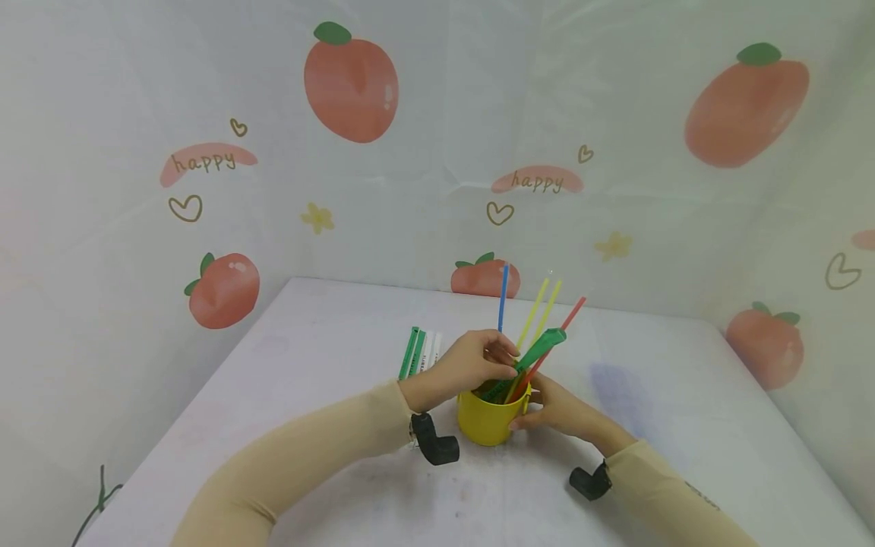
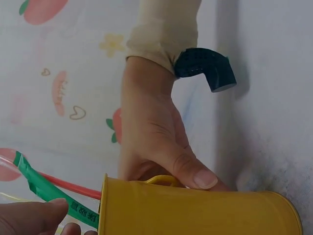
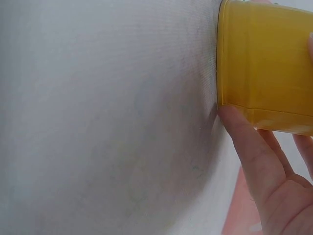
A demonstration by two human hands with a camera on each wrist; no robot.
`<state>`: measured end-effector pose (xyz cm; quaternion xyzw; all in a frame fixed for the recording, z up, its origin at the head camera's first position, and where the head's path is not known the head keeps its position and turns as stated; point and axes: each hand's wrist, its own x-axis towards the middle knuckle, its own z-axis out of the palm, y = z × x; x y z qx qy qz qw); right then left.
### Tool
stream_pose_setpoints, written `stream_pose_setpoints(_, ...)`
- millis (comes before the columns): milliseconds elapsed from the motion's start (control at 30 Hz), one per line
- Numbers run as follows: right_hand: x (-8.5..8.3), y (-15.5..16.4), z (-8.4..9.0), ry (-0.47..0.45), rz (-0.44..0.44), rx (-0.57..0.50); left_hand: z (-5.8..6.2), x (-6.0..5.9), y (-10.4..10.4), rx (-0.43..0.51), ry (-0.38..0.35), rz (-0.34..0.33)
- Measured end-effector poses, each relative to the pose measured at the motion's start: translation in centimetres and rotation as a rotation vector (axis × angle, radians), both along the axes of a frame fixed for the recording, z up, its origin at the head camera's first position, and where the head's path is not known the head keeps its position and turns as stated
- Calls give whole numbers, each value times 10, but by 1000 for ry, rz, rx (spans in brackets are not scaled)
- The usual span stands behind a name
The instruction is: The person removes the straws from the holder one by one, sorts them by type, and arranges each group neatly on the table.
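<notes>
A yellow bucket [image 1: 484,419] with small side handles stands on the table. My left hand [image 1: 475,363] is over its mouth, where thumb and fingers pinch a slim green packet [image 1: 540,347]. Dark printed characters show on the packet [image 2: 57,195] in the left wrist view, its lower end inside the bucket. My right hand [image 1: 560,406] holds the bucket's right side, thumb in front and the other fingers behind. From the bucket rise a blue straw [image 1: 503,296], yellow straws [image 1: 535,310] and a red straw [image 1: 573,313]. In the right wrist view, the right thumb [image 3: 239,132] touches the bucket near its base.
To the left of the bucket, partly behind the left forearm, lie slim green packets [image 1: 412,351] and white packets [image 1: 431,348] side by side. A white cloth [image 1: 410,182] with printed fruit hangs behind the table. A dark cord [image 1: 101,497] shows at the left edge.
</notes>
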<state>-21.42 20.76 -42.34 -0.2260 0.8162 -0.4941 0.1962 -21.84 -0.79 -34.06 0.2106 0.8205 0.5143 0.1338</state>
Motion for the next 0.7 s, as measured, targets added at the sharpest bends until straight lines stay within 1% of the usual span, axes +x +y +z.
stream_pose_setpoints(200, 0, 0, 1, -3, 1, 2, -4, -2, 6, -43, 14, 21)
stream_pose_setpoints(367, 0, -1, 1, -7, 1, 1, -2, -1, 9, -71, 28, 38)
stream_pose_setpoints(533, 0, -1, 2, -30, -4, -3, -1, 1, 11, -80, 51, 42)
stream_pose_setpoints(700, 0, -1, 2, -21, -3, -2, -1, 1, 14, -98, 73, 44)
